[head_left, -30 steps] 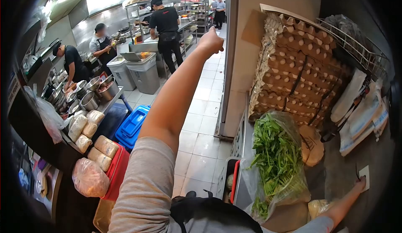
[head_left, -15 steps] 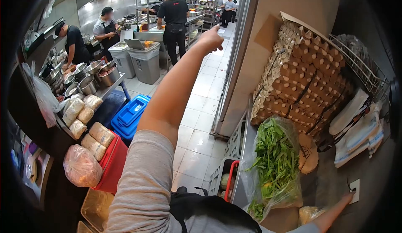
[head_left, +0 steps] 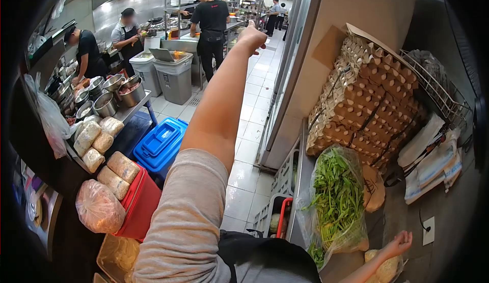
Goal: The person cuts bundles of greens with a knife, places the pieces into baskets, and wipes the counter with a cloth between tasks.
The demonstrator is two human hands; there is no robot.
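Note:
My left arm, in a grey sleeve, stretches out over the tiled aisle. My left hand (head_left: 253, 37) is closed in a loose fist at its far end, holds nothing and touches nothing. My right hand (head_left: 397, 244) hovers low at the right with its fingers spread. It is just left of a white wall socket (head_left: 429, 230) and above a clear bag of pale food (head_left: 385, 269). A plastic bag of green leaves (head_left: 336, 201) leans beside it. Behind the greens is a strapped stack of brown egg trays (head_left: 372, 105).
At left, a red cooler (head_left: 137, 201) and a blue bin (head_left: 163, 145) stand by a counter with bagged food (head_left: 99, 206) and metal pots (head_left: 109, 100). Two grey waste bins (head_left: 175, 79) stand in the aisle. Several people work at counters and shelves beyond.
My right hand has come off the wall socket and dropped down and left, fingers now spread above the pale bag. My left arm stays stretched out.

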